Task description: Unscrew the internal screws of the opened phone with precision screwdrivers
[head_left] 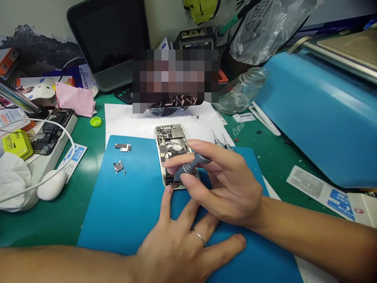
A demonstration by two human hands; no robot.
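At the bottom middle, the left hand (175,241) lay with fingers spread. Above it, the right hand (232,184) pinched a driver (193,163) over the phone (176,146), mid-frame, which looked light and stiff but easy to break inside; its rim (159,157) seemed best to hold.

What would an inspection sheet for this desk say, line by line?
Surface: green table; blue mat over white paper.
Job's things: opened phone; small metal parts to its left.
Clutter: yellow box, yellow-green cap.
Hands: right hand holds grey screwdriver over the phone; left hand spread, fingertip at phone's lower edge.
Cables: white cable looping at left.
Surroundings: dark-screened display, glass jar; one area pixelated.
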